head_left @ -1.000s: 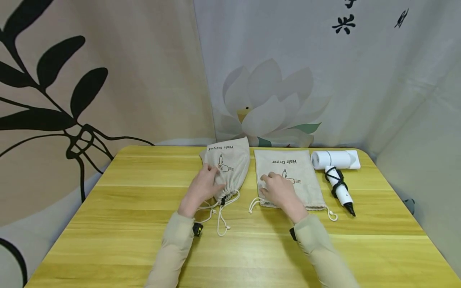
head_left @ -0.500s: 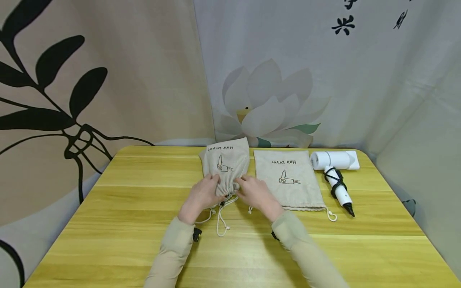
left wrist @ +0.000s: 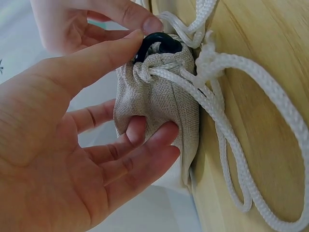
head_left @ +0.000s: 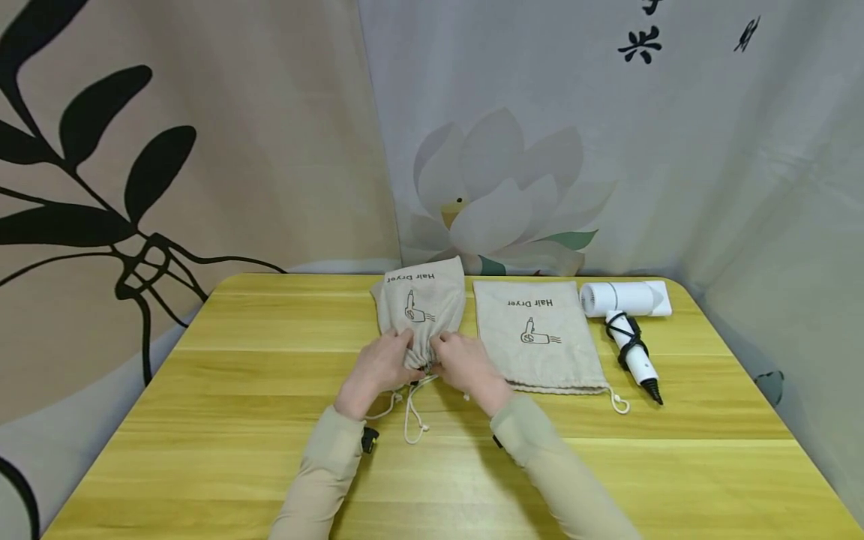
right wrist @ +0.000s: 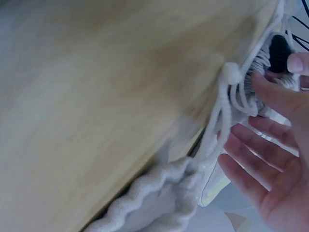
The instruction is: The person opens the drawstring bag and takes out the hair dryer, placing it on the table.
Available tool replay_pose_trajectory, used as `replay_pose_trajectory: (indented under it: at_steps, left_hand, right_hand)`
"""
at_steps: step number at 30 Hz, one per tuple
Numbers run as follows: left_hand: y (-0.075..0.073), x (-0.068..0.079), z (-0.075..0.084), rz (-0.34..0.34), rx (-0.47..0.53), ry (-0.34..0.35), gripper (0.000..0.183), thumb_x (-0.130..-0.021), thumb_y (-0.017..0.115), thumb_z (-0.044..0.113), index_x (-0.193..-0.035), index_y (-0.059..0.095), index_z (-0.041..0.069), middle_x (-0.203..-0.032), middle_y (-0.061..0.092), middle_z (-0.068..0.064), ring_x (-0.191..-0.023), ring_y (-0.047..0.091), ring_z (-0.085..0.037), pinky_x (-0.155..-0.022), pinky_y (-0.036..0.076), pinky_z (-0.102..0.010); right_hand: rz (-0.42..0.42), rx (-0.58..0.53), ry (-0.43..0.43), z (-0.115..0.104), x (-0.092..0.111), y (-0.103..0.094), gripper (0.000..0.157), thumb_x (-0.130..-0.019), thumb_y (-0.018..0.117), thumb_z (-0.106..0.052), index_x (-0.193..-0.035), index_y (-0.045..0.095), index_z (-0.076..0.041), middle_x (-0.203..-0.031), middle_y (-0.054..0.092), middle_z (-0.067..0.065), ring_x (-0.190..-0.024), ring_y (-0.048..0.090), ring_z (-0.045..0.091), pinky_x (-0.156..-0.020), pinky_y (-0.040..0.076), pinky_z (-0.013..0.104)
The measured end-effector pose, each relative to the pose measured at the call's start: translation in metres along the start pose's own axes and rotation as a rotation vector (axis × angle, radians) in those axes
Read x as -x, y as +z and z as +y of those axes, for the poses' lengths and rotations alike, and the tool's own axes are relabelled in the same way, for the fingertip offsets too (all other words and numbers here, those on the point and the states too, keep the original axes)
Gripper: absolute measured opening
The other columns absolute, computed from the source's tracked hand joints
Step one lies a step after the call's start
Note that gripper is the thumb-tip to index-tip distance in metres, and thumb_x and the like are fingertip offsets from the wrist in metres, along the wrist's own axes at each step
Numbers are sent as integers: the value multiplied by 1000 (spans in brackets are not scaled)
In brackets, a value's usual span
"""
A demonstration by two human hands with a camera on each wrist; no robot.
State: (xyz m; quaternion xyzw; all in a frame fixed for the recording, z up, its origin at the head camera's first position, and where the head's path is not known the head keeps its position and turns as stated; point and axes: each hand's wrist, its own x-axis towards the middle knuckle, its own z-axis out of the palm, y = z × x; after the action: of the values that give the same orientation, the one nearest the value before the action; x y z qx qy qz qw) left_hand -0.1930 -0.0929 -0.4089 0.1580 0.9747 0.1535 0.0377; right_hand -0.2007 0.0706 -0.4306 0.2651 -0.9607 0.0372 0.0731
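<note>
In the head view, a drawstring bag (head_left: 420,300) printed "Hair Dryer" lies on the table, its gathered mouth toward me. My left hand (head_left: 381,367) holds the left side of the mouth. From the right, my right hand (head_left: 469,366) pinches the other side, thumb by the rim. A black cord loop (left wrist: 157,42) sticks out of the mouth in the left wrist view, close to both thumbs. White drawstrings (left wrist: 231,125) hang from the bag onto the wood. What else is inside the bag is hidden.
A second, flat "Hair Dryer" bag (head_left: 540,360) lies to the right. Beyond it are a white cylinder (head_left: 624,298) and a white tool (head_left: 631,349) with a black tip and a wound black cord. A curtain (head_left: 304,150) hangs behind the table (head_left: 236,435).
My right hand has left the flat bag and moved left to the mouth of the gathered bag. My left hand has slid slightly toward the mouth.
</note>
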Motion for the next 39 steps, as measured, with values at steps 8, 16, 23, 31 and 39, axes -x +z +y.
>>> replay_pose_trajectory:
  at_steps: [8, 16, 23, 31, 39]
  left_hand:
    - [-2, 0, 1, 10, -14, -1, 45, -69, 82, 36, -98, 57, 11, -91, 58, -10, -75, 55, -23, -62, 48, -35]
    - [-2, 1, 0, 20, -19, 4, 42, -69, 82, 35, -92, 56, 12, -85, 55, -7, -70, 51, -20, -58, 43, -32]
    - [-1, -1, 2, 19, -44, -6, 41, -71, 81, 35, -93, 56, 12, -91, 58, -9, -74, 56, -23, -62, 49, -36]
    - [2, -2, 2, 58, -85, -3, 47, -73, 79, 35, -101, 55, 8, -90, 57, -11, -70, 56, -23, -58, 48, -36]
    - [1, -3, 1, 125, -93, 17, 45, -75, 76, 35, -103, 55, 7, -88, 57, -11, -64, 53, -21, -51, 44, -33]
  right_hand:
    - [40, 57, 15, 0, -3, 3, 27, -80, 74, -33, -94, 66, -11, -87, 69, 4, -77, 65, 20, -64, 55, 34]
    - [29, 54, -9, 0, -5, 4, 18, -83, 71, -24, -94, 68, -9, -89, 69, 4, -78, 65, 19, -63, 55, 31]
    - [56, 97, -48, 0, -5, 4, 15, -84, 68, -19, -94, 65, -8, -87, 66, 4, -74, 60, 17, -57, 52, 28]
    - [134, 73, -65, 3, -5, 0, 13, -83, 68, -19, -89, 62, -9, -85, 64, 3, -72, 58, 17, -58, 51, 28]
    - [241, 79, -63, 6, -3, -1, 13, -81, 68, -18, -85, 61, -8, -81, 61, 2, -69, 56, 17, -52, 50, 28]
